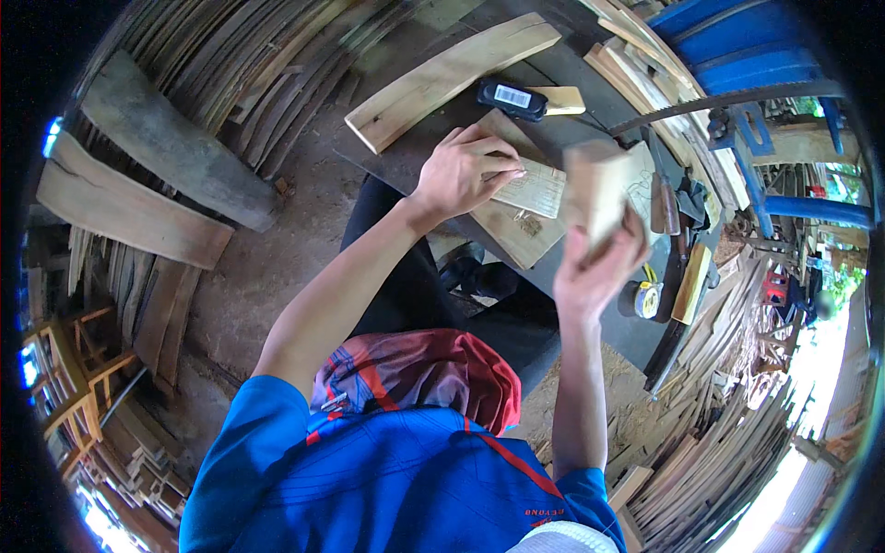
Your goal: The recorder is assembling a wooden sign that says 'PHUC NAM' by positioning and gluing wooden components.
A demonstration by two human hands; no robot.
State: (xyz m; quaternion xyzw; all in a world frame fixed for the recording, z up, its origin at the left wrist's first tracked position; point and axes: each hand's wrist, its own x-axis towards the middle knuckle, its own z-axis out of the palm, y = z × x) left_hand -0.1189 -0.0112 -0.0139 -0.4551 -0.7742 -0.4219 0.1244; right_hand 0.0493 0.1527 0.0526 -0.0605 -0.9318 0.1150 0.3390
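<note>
Over the work table, my left hand is closed in a pinch; what sits between its fingertips is too small to make out. Those fingertips are at a pale carved wood piece with lines cut into its face. The piece lies on a flat wooden board that has some shavings on it. To the right, my right hand grips the lower end of a wooden block, which stands raised and smeared by motion. Part of the carved piece is hidden behind the block.
A long plank and a black case with a white label lie at the back. Hand tools, a yellow tape measure and a wood strip sit at the right edge. Stacked boards line the left.
</note>
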